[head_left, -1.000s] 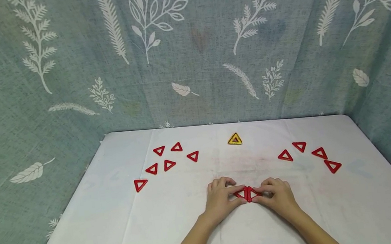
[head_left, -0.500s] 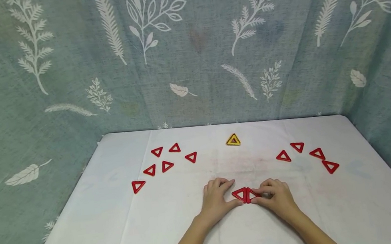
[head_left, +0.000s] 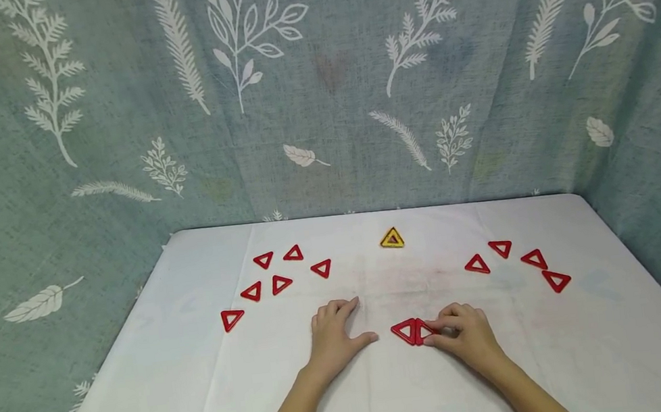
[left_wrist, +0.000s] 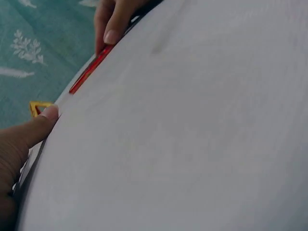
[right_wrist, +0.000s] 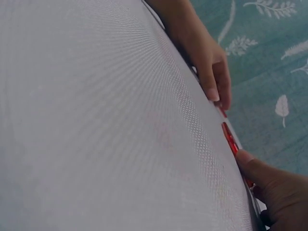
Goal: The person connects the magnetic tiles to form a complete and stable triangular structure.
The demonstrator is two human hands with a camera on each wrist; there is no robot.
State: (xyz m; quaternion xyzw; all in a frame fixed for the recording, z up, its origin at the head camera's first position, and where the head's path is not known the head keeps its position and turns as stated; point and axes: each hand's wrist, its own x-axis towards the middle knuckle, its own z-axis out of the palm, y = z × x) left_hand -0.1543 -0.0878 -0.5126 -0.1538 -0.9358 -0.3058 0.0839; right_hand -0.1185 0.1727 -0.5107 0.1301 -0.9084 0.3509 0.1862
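Two red triangle frames lie side by side on the white cloth, edges together, in the head view. My right hand (head_left: 468,336) pinches the right-hand triangle (head_left: 420,333) between thumb and fingers. The left-hand triangle (head_left: 402,323) lies untouched. To its left, apart from it, my left hand (head_left: 332,342) rests over the cloth with thumb and fingers spread, holding nothing. The left wrist view shows the red pieces (left_wrist: 89,72) nearly edge-on under the right fingertips. In the right wrist view, the right thumb (right_wrist: 248,159) presses at a red piece (right_wrist: 229,137).
Several loose red triangles lie at the back left, among them one nearest (head_left: 225,321). Another group of several sits at the right, including one (head_left: 477,271). A yellow triangle (head_left: 393,246) lies at the back middle. A leaf-patterned curtain (head_left: 328,186) hangs behind the white table (head_left: 289,380).
My left hand has let go of the left-hand red triangle and moved away to the left. The right hand keeps its pinch. The head view has shifted slightly.
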